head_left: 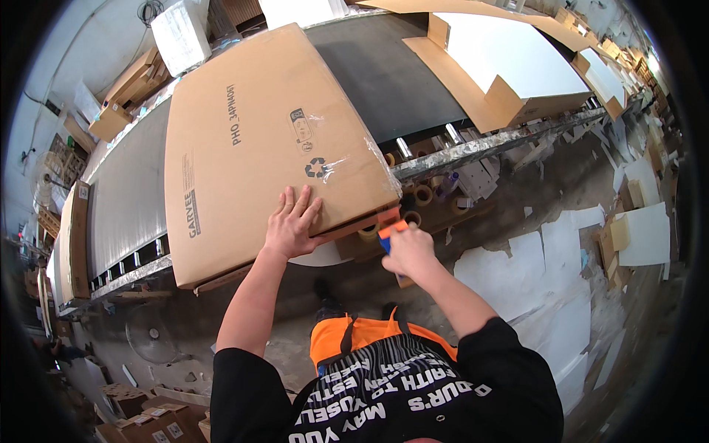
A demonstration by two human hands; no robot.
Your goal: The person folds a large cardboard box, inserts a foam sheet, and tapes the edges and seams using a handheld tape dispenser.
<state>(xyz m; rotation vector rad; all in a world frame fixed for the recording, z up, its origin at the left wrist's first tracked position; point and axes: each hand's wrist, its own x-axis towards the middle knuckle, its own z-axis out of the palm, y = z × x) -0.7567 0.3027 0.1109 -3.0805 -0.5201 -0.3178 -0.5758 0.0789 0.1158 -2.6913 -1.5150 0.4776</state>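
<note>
A large flat brown cardboard box (273, 140) with dark printing lies across the conveyor, its near end jutting over the edge. Clear tape glints along its right side. My left hand (292, 225) rests flat on the box top near the close edge, fingers spread. My right hand (410, 251) is closed around an orange and blue tape dispenser (385, 235), held at the near right corner of the box. The dispenser's lower part is partly hidden by my fingers and slightly blurred.
The dark conveyor belt (377, 70) has a metal side rail (473, 151) with rollers. An opened carton (509, 66) with a white top stands to the right, another box (74, 240) at left. Tape rolls (423, 195) sit below the rail. White sheets (532, 280) litter the floor.
</note>
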